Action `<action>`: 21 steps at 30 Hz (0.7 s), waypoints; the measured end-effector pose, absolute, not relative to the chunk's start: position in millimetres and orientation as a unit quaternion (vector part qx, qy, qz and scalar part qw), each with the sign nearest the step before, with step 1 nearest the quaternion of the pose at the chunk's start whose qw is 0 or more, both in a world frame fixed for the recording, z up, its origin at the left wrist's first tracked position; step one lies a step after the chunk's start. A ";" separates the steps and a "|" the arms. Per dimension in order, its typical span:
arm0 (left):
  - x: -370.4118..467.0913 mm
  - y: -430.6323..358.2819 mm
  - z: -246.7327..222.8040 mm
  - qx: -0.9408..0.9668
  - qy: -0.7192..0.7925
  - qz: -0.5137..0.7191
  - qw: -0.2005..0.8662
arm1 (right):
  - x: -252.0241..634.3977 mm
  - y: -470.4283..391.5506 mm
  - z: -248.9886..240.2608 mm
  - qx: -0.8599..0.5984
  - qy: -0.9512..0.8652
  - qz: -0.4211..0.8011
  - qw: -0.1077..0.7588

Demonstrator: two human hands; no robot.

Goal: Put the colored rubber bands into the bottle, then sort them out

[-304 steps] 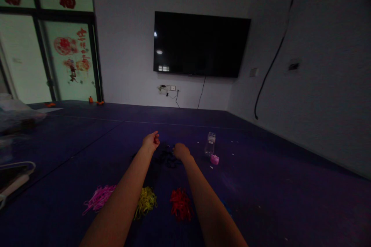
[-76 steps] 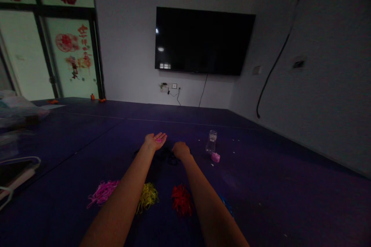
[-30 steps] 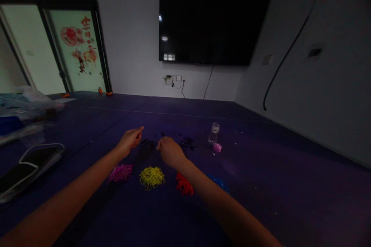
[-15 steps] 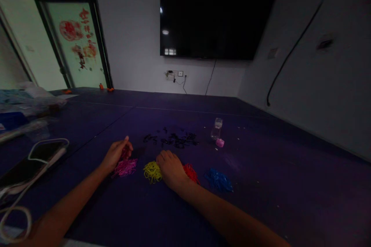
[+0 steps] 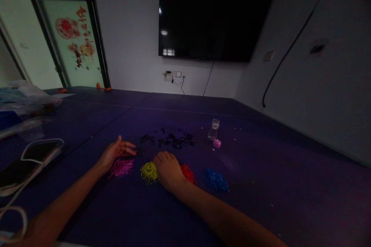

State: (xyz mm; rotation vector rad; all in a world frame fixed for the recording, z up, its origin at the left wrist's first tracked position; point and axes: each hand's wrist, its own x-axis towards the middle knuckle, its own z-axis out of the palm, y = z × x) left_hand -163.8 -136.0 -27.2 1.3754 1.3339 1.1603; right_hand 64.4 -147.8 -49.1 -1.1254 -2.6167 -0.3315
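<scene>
Yellow pile: the looped yellow strands (image 5: pixel 148 173) lie on the purple surface (image 5: pixel 139 212), my landmark here.
My right hand (image 5: pixel 169 169): just right of the yellow strands, fingers curled down; I can't tell whether they grip anything.
Red pile: red strands (image 5: pixel 189 173) right of the yellow ones, partly behind my right hand.
Pink pile: pink strands (image 5: pixel 123 167) left of the yellow ones.
My left hand (image 5: pixel 117 152): above the pink strands in view, half open, thumb raised; I see nothing in its grasp.
Black pieces (image 5: pixel 175 140): scattered beyond the yellow strands.
Blue pile: blue strands (image 5: pixel 216 180), farther right than the red.
Bottle: clear bottle (image 5: pixel 213 129), beyond and right of the yellow strands, near a pink object (image 5: pixel 216 143).
</scene>
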 end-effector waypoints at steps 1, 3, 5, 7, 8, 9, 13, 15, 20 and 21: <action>-165.3 -134.6 -27.6 0.562 0.540 0.448 0.438 | 64.4 -148.1 -49.2 -0.388 -0.904 -0.114 0.138; -168.8 -131.3 -29.2 0.581 0.551 0.412 0.435 | 64.3 -148.5 -49.4 -0.388 -0.904 -0.113 0.140; -172.1 -129.2 -30.8 0.601 0.557 0.382 0.427 | 64.1 -148.8 -49.6 -0.388 -0.904 -0.112 0.138; -174.1 -129.3 -31.3 0.621 0.551 0.362 0.423 | 64.0 -149.2 -49.3 -0.390 -0.904 -0.113 0.135; -174.6 -130.2 -31.0 0.631 0.546 0.353 0.423 | 64.0 -149.4 -48.9 -0.391 -0.904 -0.114 0.133; -174.8 -131.5 -30.4 0.641 0.541 0.344 0.422 | 64.1 -149.6 -48.4 -0.391 -0.904 -0.114 0.131; -174.8 -136.7 -27.3 0.679 0.502 0.333 0.419 | 64.3 -149.9 -46.5 -0.395 -0.903 -0.110 0.125; -175.6 -137.5 -26.8 0.688 0.483 0.339 0.423 | 64.1 -150.3 -46.2 -0.395 -0.904 -0.107 0.122; -179.2 -133.5 -29.9 0.695 0.482 0.355 0.398 | 63.9 -151.3 -40.7 -0.401 -0.901 -0.102 0.127; -179.5 -131.9 -30.7 0.693 0.491 0.367 0.380 | 64.9 -150.3 -37.2 -0.405 -0.899 -0.100 0.131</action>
